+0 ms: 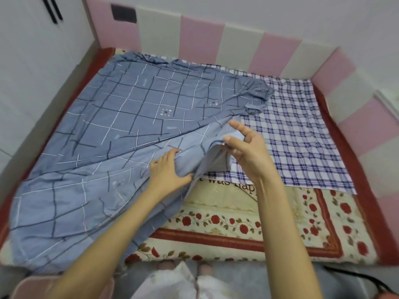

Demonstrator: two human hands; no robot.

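Note:
A large blue sheet (121, 117) with a dark and white grid pattern covers the left and middle of the bed, with its paler underside turned up along the near edge. My left hand (167, 169) grips a bunched fold of this sheet near the bed's middle. Just to the right, my right hand (244, 147) pinches the sheet's edge between thumb and fingers and lifts it off the bed. Under the lifted edge lies a purple and white checked cloth (302, 134).
A cream quilt with red roses and a red border (248, 234) covers the near right of the bed. Pink and white padded panels (237, 39) line the walls behind and to the right. A white wardrobe (32, 50) stands at left. My feet show at the bottom.

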